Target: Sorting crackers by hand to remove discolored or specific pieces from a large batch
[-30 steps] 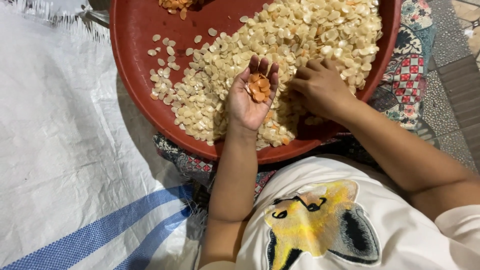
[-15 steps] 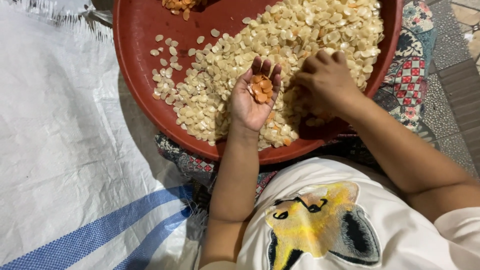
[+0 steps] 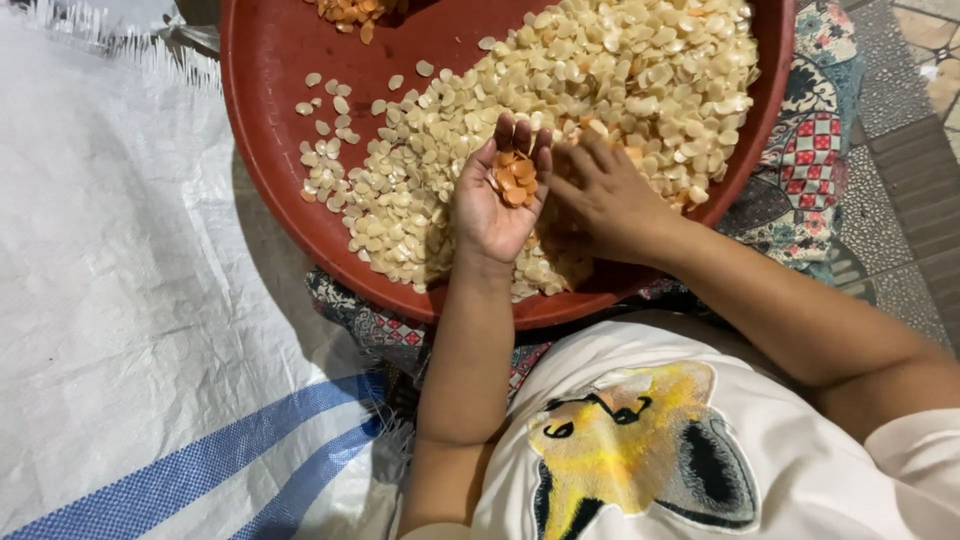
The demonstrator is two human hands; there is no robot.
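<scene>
A big round red tray [image 3: 270,150] holds a wide heap of pale flat seeds [image 3: 600,80]. My left hand [image 3: 492,215] is palm up over the heap, cupping a small pile of orange seeds [image 3: 514,178]. My right hand [image 3: 610,195] lies palm down right beside it, fingertips touching the pale seeds near the left palm. What the right fingers pinch is hidden. A second small pile of orange seeds [image 3: 352,12] sits at the tray's far rim.
A white woven sack with blue stripes [image 3: 130,330] covers the ground at the left. A patterned cloth [image 3: 810,150] lies under the tray at the right, over a tiled floor [image 3: 915,130]. My white printed shirt [image 3: 640,450] fills the bottom.
My right hand has slid left across the heap until its fingers reach the cupped left palm. The left hand stays put with its orange seeds.
</scene>
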